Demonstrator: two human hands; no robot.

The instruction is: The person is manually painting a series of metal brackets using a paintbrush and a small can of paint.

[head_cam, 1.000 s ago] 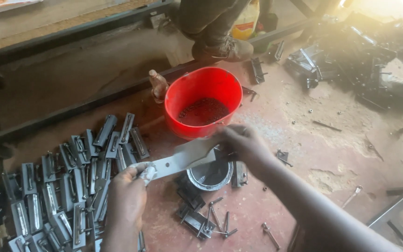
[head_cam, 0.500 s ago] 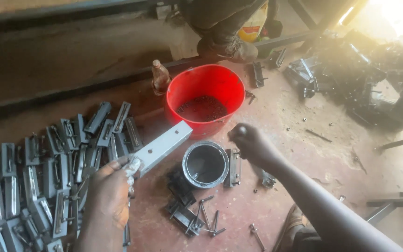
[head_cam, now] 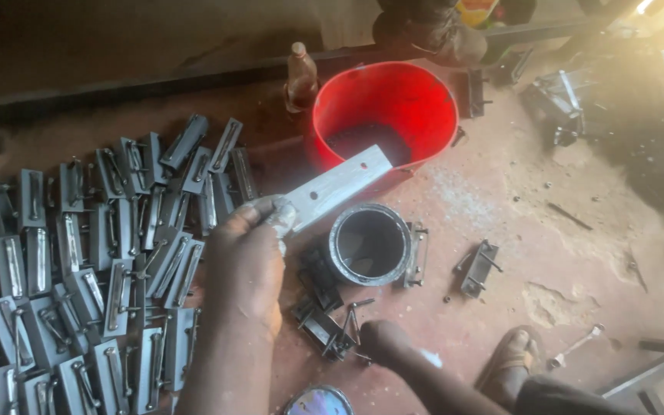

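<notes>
left hand [head_cam: 247, 261] grip pinches flat plate [head_cam: 340, 187] over tin [head_cam: 369, 244]; right hand [head_cam: 382, 342] reaches small brackets [head_cam: 324, 327], grip unclear; next calls for picking one.

Reddish dusty floor [head_cam: 547, 230], red bucket [head_cam: 386, 107], grey metal brackets [head_cam: 94, 261] (heaped at left), small round tin [head_cam: 369, 244], bottle [head_cam: 300, 75]

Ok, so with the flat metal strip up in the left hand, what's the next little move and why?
Probably lift one bolt. The left hand grips the flat grey metal strip with its holes bare, while the right hand rests low at the loose dark bolts and brackets beside the round black tin.
</notes>
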